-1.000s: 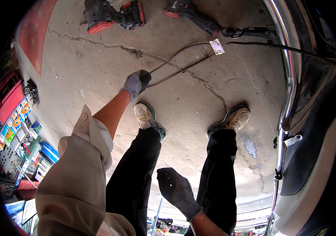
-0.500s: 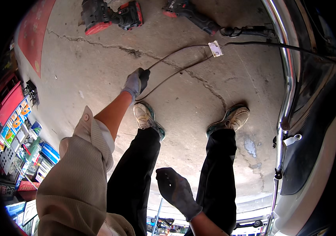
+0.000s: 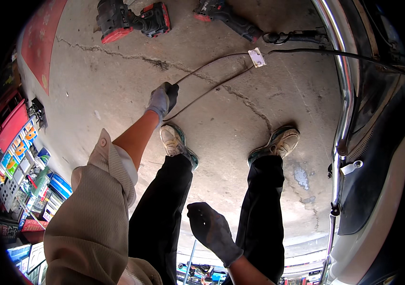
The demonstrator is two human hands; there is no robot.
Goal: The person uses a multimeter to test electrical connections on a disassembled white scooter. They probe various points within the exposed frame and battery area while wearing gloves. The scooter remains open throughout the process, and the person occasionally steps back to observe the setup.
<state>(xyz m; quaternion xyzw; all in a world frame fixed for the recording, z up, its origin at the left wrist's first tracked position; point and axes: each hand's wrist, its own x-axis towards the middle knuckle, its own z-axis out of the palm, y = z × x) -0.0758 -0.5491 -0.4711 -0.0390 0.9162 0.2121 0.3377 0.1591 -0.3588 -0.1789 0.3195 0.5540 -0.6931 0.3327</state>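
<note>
A thin dark cable (image 3: 210,63) runs above the floor from my left side toward a vehicle at the right. My left hand (image 3: 163,99), in a grey glove with dark fingers, is closed round it. A second strand of cable (image 3: 197,99) slants below the first, from beside the left hand up to a small whitish rectangular piece (image 3: 256,57), where the strands meet. My right hand (image 3: 212,232), gloved too, hovers between my legs at the lower middle, apart from the cable. Its fingers are curled in; whatever they may hold is hidden.
Two red-and-black cordless power tools (image 3: 152,20) (image 3: 231,19) lie on the cracked concrete floor at the far side. A chrome tube (image 3: 348,104) and dark panels of a vehicle line the right. Packages and boxes (image 3: 19,147) crowd the left, below a red mat (image 3: 42,45).
Both hands keep their hold and pose. The floor, tools and cable sit a few pixels further left in the view.
</note>
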